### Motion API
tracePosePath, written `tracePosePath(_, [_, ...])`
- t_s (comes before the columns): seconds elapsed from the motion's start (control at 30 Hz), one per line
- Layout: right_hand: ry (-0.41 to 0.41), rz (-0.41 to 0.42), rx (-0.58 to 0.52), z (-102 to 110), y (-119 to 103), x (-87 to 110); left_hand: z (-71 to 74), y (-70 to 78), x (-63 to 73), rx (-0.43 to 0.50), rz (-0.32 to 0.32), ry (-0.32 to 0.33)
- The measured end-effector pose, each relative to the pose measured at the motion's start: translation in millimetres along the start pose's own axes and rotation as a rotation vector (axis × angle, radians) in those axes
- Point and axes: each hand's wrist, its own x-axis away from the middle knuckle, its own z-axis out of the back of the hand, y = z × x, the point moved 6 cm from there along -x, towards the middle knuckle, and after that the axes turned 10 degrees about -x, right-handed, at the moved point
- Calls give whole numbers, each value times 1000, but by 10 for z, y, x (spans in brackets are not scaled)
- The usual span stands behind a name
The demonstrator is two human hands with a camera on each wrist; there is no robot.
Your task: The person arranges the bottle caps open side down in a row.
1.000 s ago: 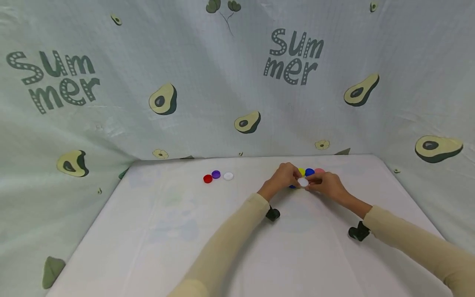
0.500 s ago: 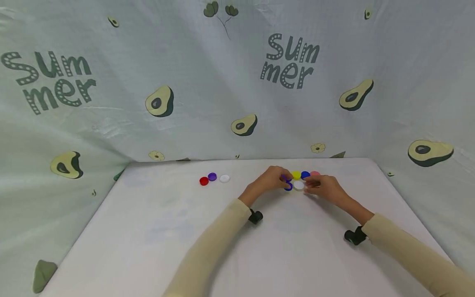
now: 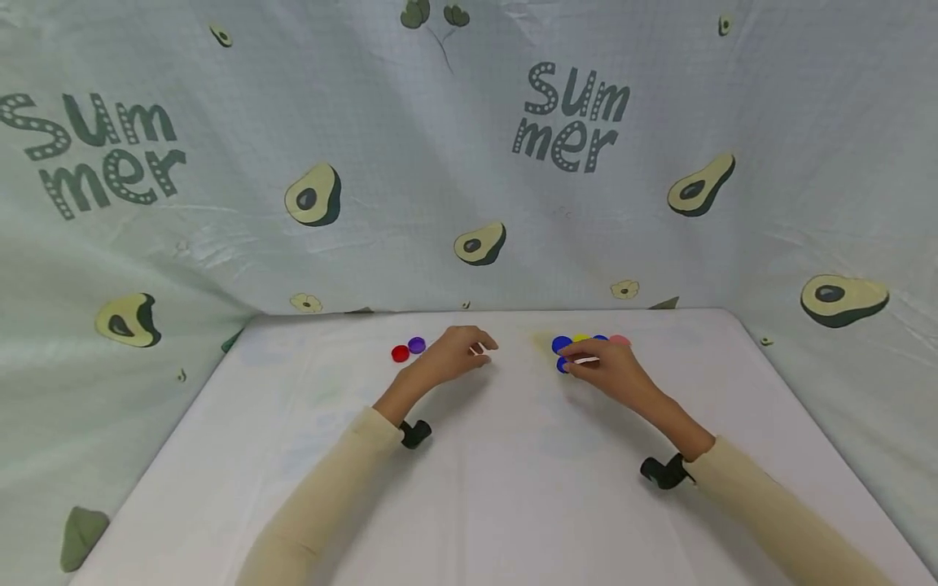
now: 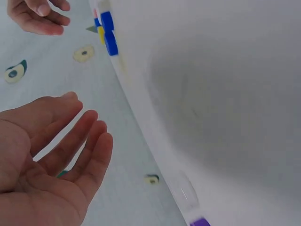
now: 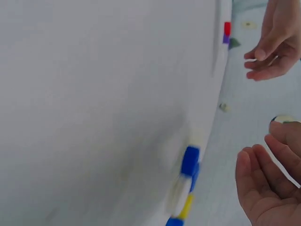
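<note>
My left hand (image 3: pixel 454 356) hovers over the far left of the table, fingers loosely bent and holding nothing. In the head view it hides a white cap (image 4: pixel 186 190), which shows in the left wrist view. A red cap (image 3: pixel 399 353) and a purple cap (image 3: pixel 416 345) lie beside it. My right hand (image 3: pixel 608 373) is over a cluster of round plastic caps, its fingers relaxed around nothing. Two blue caps, one farther back (image 3: pixel 561 344) and one nearer (image 3: pixel 563 365), sit at its fingertips. Behind it are a yellow cap (image 3: pixel 581 337) and a pink cap (image 3: pixel 620 339). A white cap (image 5: pixel 178 195) is hidden below it in the head view.
The white-covered table (image 3: pixel 498 488) ends at a hanging cloth (image 3: pixel 410 268) printed with avocados. A third blue cap (image 3: pixel 601 337) lies between the yellow and pink ones. Dark cameras are strapped to both wrists.
My left hand has left the cluster and moved left towards the other caps. My right hand, which held the white cap with the left one second ago, has released it and shifted slightly left.
</note>
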Motion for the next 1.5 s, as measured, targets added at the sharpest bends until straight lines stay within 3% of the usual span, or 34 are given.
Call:
tracePosePath(0.13, [-45,10,-36,-205,-112,-121,116,-176,172,-25,24,39])
tracePosePath(0.37, [-129,13,-71,-532,-129,-293,253,-544,429,-42,132,92])
tracePosePath(0.57, [-145,27,-63,-803,-106,-488,352,-800,544,-39,157,107])
tracePosePath(0.8, [-153,29,-59,-1112,-143,-830,428,-1016,512,-80,222,53])
tracePosePath(1.03, [-143,-27,-44,-1345,-170,-1115,403,-1140,371,-76,291,-20])
tracePosePath(1.13, [-116,-58,-62,-1386,-138,-1187,345,-1165,276,-101,279,-50])
tracePosePath(1.27, [-60,-100,-120,-1395,-87,-1250,284,-1156,165,-141,217,-81])
tracePosePath(1.5, [-123,-126,-55,-1560,-86,-1422,291,-1192,146,-113,190,-77])
